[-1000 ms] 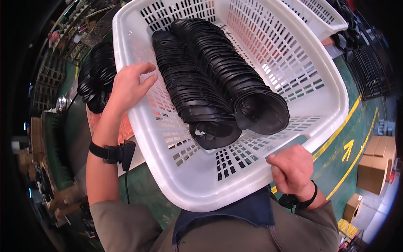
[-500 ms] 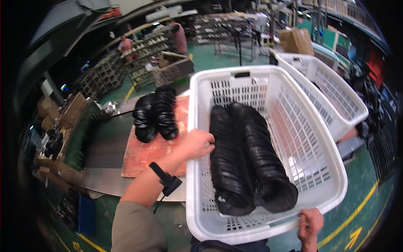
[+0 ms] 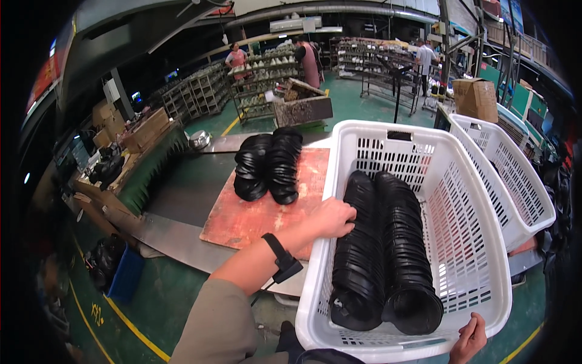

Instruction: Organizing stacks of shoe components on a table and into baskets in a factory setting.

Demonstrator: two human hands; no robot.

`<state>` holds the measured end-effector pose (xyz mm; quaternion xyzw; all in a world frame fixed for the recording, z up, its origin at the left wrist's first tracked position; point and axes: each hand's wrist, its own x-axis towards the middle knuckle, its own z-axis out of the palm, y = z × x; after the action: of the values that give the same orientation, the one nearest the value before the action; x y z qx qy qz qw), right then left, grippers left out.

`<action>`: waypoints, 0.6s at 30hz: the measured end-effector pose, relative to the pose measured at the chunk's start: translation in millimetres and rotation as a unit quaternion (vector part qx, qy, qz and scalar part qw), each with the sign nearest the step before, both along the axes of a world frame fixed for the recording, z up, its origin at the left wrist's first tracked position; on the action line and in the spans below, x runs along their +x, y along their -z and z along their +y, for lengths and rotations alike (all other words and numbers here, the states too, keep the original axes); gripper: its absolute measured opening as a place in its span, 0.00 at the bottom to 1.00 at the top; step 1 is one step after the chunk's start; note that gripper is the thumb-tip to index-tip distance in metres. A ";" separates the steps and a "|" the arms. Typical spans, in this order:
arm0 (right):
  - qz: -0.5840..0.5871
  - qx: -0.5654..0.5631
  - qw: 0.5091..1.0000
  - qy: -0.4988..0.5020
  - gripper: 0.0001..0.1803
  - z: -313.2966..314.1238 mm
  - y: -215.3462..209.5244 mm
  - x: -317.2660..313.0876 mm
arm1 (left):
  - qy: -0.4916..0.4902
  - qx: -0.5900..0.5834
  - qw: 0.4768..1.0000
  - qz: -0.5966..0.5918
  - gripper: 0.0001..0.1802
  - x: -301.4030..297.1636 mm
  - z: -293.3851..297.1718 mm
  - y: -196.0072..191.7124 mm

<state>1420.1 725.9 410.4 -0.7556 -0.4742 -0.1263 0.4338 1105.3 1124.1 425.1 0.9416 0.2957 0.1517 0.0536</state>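
Note:
A white plastic basket point(image 3: 315, 285) stands right in front of me, two long rows of nested, shiny black cup-like pieces point(image 3: 357, 261) lying lengthwise inside. My left hand point(image 3: 334, 217) lies across the left rim, its fingers curled over and closed on it, the tips close to the left row. At the basket's near right corner is my right hand point(image 3: 469, 340), fingers bent together at the rim; its lower part is cut off by the picture edge. Two shorter stacks of similar black pieces point(image 3: 267, 167) sit on a worn red board point(image 3: 242, 218) left of the basket.
Another white basket point(image 3: 518, 200) stands close on the right, a cardboard box point(image 3: 476, 100) behind it. A metal table point(image 3: 182, 227) carries the red board. A blue bin point(image 3: 126, 273) is on the floor at left. Farther back are loaded racks point(image 3: 260, 73) and several people.
The view has swung left and up, so everything sits farther right and lower. Both hands stay at the basket's rim, and the black pieces keep their places.

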 end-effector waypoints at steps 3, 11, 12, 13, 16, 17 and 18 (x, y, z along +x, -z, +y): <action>0.053 0.027 0.998 0.011 0.12 4.5 20.5 10.3 | -0.013 -0.004 1.000 0.006 0.12 -0.1 4.6 -0.9; 0.064 0.010 0.998 0.017 0.13 -0.9 25.6 13.1 | -0.008 -0.006 1.000 -0.024 0.12 -2.8 8.5 14.4; 0.059 0.019 0.998 0.016 0.13 0.5 25.5 11.8 | -0.007 -0.006 1.000 -0.028 0.13 -2.4 8.6 15.3; 0.055 0.028 0.998 0.014 0.12 1.5 25.3 11.1 | -0.006 -0.007 1.000 -0.027 0.13 -1.6 8.7 15.9; 0.056 0.019 0.997 0.040 0.12 1.6 25.2 11.0 | -0.001 -0.004 1.000 -0.031 0.12 -0.8 10.0 14.1; 0.058 0.020 0.997 0.042 0.12 2.3 24.1 8.7 | -0.002 -0.003 1.000 -0.023 0.12 -1.7 9.9 13.0; 0.062 0.019 0.997 0.042 0.11 3.2 22.4 7.9 | -0.004 0.000 1.000 -0.015 0.12 -1.0 8.9 11.2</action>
<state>1428.0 729.1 388.0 -0.7729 -0.4119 -0.1067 0.4707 1104.3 1133.1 413.9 0.9379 0.2989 0.1661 0.0577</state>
